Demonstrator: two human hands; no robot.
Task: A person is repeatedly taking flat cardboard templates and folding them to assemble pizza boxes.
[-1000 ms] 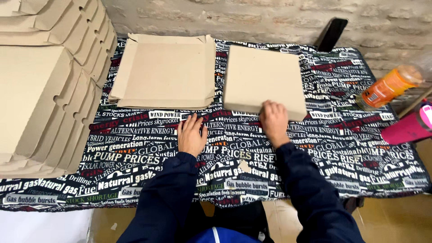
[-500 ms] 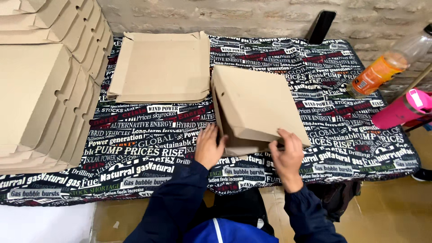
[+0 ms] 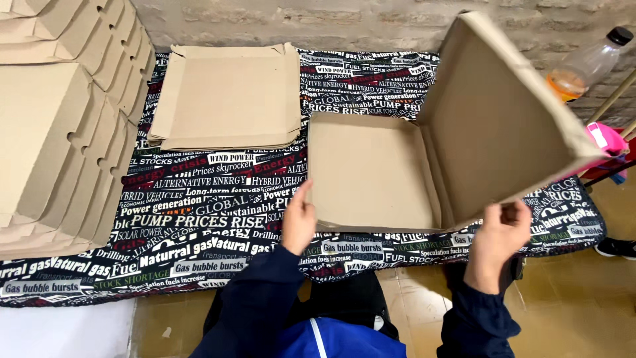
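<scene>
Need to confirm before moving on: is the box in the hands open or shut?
Open. The box shows its bare inside, and its lid is swung up to the right, held at the edge by the right hand; the left hand steadies the base.
</scene>
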